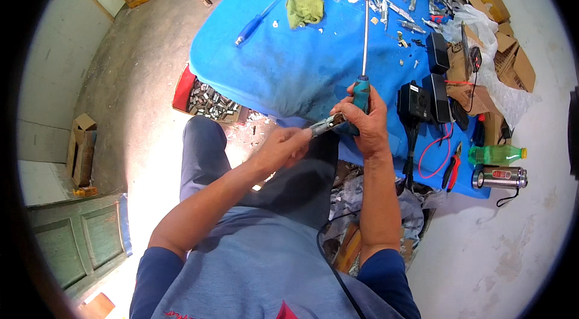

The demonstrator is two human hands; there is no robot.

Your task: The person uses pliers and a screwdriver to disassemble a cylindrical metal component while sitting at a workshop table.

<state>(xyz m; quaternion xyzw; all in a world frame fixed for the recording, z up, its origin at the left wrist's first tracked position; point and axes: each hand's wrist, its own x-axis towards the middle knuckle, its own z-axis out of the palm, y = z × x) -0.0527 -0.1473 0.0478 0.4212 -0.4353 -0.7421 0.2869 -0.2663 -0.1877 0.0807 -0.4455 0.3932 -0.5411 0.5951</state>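
Observation:
My left hand (282, 149) is closed around one end of a slim silver metal part (322, 127), whose kind I cannot make out. The part slants up to the right over my lap, and its dark brownish far end meets the fingers of my right hand (371, 123). That hand grips the teal handle of a long-shafted screwdriver (362, 92), its shaft pointing away from me above the blue-covered table (253, 68). Whether the right fingers also pinch the part's end is hidden.
Silver parts (392, 8) lie heaped at the table's far side, near a green cloth (305, 10) and a blue screwdriver (250, 29). At right are black devices (415, 102), red-handled pliers (452, 168), a green bottle (494, 155) and a steel flask (500, 178). A red box (183, 86) holds small metal pieces.

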